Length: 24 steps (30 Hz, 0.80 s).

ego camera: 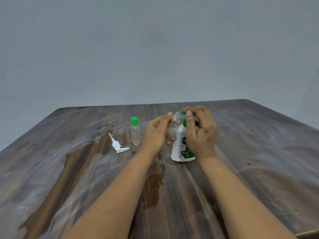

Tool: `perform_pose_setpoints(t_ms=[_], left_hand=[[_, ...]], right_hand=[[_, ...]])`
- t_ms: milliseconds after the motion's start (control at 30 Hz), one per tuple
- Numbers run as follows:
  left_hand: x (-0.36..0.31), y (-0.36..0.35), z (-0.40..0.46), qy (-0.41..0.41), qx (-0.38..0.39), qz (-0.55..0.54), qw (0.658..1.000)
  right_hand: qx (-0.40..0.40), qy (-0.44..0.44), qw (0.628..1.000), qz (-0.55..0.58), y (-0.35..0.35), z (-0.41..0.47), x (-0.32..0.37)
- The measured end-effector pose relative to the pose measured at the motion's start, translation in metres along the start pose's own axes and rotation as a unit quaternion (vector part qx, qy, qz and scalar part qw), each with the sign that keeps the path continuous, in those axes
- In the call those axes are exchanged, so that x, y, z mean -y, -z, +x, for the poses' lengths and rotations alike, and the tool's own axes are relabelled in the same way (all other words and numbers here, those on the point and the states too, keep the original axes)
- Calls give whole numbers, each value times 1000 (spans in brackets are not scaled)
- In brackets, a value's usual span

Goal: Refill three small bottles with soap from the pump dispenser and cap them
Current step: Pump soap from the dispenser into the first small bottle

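Observation:
My left hand (156, 133) grips a small clear bottle (173, 125), tilted to the right with its threaded neck bare. My right hand (201, 130) pinches a green cap (182, 113) right at that neck. Just below and behind my hands stands the white soap dispenser bottle (180, 149) with a green collar, its pump removed. The white pump head (117, 145) lies flat on the table to the left. A capped small bottle (135, 131) with a green top stands upright between the pump and my left hand. No third small bottle shows.
The wooden table (250, 169) is wet, with puddles and dark damp patches around the pump and in front of the dispenser. A plain grey wall rises behind the table's far edge.

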<state>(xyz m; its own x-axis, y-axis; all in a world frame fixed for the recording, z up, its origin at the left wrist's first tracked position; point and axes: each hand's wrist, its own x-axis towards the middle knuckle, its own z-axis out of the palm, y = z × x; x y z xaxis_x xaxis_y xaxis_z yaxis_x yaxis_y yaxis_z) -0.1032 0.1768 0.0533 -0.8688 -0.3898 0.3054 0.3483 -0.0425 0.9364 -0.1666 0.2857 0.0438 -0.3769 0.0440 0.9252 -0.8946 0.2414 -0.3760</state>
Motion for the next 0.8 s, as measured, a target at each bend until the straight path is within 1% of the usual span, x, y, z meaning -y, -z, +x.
perform_pose_setpoints(t_ms=[233, 333, 533, 800], left_hand=[[0, 0, 1, -2, 0, 5, 1000], [1, 0, 0, -9, -2, 6, 1000], [0, -2, 0, 8, -20, -9, 1000], [1, -2, 1, 11, -21, -11, 1000]], right_hand=[[13, -5, 1000, 9, -1, -2, 2], [9, -3, 1000, 9, 1, -1, 0], [6, -14, 1000, 3, 0, 1, 0], [0, -18, 1000, 9, 0, -1, 2]])
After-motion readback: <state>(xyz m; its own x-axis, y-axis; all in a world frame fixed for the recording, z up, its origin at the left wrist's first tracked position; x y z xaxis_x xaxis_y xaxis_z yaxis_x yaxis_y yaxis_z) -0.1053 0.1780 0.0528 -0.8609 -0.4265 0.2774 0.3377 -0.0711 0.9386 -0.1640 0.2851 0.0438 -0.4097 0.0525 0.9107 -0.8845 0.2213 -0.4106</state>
